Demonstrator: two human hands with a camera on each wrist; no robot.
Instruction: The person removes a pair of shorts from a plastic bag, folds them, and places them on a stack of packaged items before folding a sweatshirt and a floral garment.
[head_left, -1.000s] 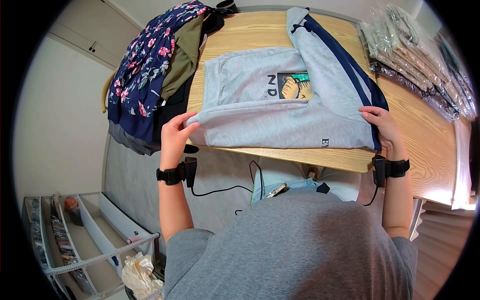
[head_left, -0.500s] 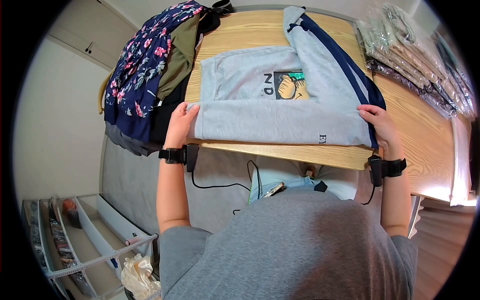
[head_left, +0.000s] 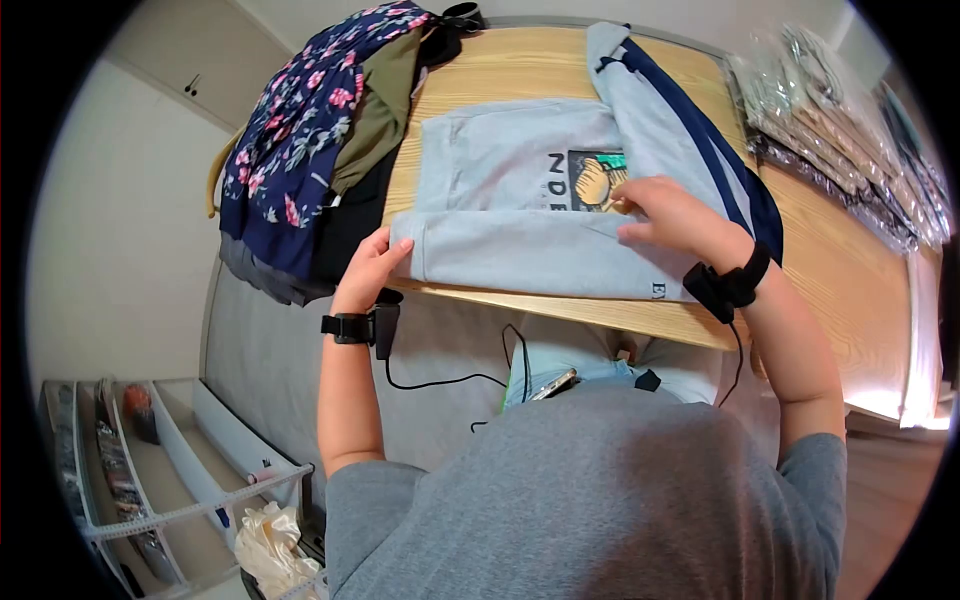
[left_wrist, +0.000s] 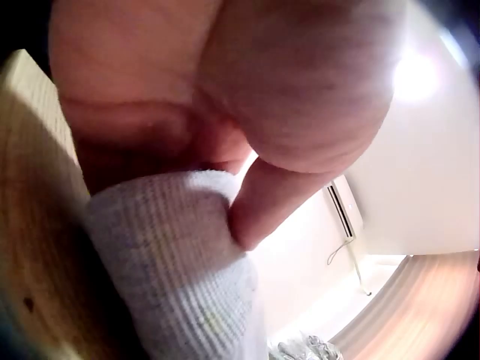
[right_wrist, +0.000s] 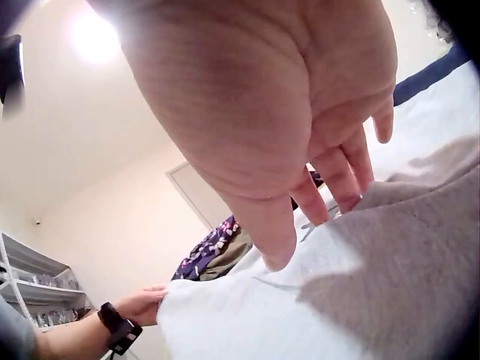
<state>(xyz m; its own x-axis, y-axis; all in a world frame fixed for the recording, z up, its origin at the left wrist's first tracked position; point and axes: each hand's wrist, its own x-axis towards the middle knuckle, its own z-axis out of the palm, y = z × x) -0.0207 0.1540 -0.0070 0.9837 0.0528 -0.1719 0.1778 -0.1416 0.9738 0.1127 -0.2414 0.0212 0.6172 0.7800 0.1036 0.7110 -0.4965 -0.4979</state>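
A light grey sweatshirt (head_left: 520, 255) with navy stripes along its sleeve (head_left: 650, 115) lies on the wooden table, its near side folded over the front. Black letters and a printed picture (head_left: 590, 183) show beyond the fold. At the left end of this fold, my left hand (head_left: 372, 272) pinches the ribbed hem (left_wrist: 176, 262) between thumb and fingers. My right hand (head_left: 672, 218) is over the folded part, close to the print. Its fingers (right_wrist: 341, 180) extend down to the cloth, and the thumb (right_wrist: 271, 240) rests along the fold.
Piled clothes, with a navy floral garment (head_left: 300, 130) on top, hang over the table's left side. Clear-bagged folded garments (head_left: 810, 130) are stacked at the right. A shelf rack (head_left: 190, 480) stands on the floor at the lower left. Cables (head_left: 440, 382) run from the wrist cameras.
My right hand has left the sweatshirt's right edge and moved left to the middle of the fold near the print. The left hand has laid its end of the fold down and still holds the hem.
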